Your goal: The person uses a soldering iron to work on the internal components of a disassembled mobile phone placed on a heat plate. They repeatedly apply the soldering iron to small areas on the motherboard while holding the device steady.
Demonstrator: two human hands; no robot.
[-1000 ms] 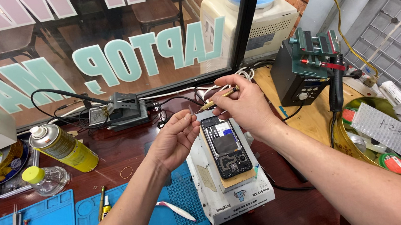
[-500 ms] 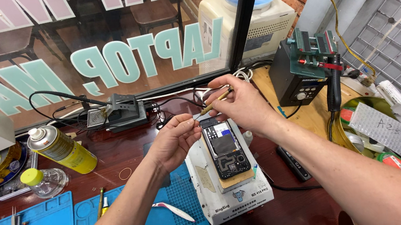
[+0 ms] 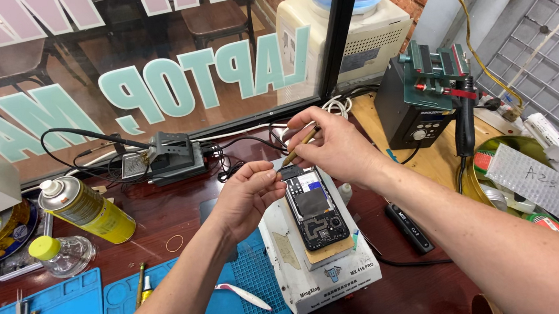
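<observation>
Two hands are held close together above the top edge of an opened phone (image 3: 316, 208), a flat black slab with its circuitry exposed, laid on a white boxy heating pad (image 3: 319, 270). A slim brass-coloured tool (image 3: 299, 148) is pinched in the right hand (image 3: 334, 146). The left hand (image 3: 246, 198) is curled, fingertips nipped together at the tool's tip.

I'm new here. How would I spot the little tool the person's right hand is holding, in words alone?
Start at the white box-shaped heating platform in the middle of the dark red bench, with an opened phone lying on top. Just above the phone's top edge, the right hand pinches a slim brass-coloured tool. It is the only tool off the bench, tilted down towards the left hand.
</observation>
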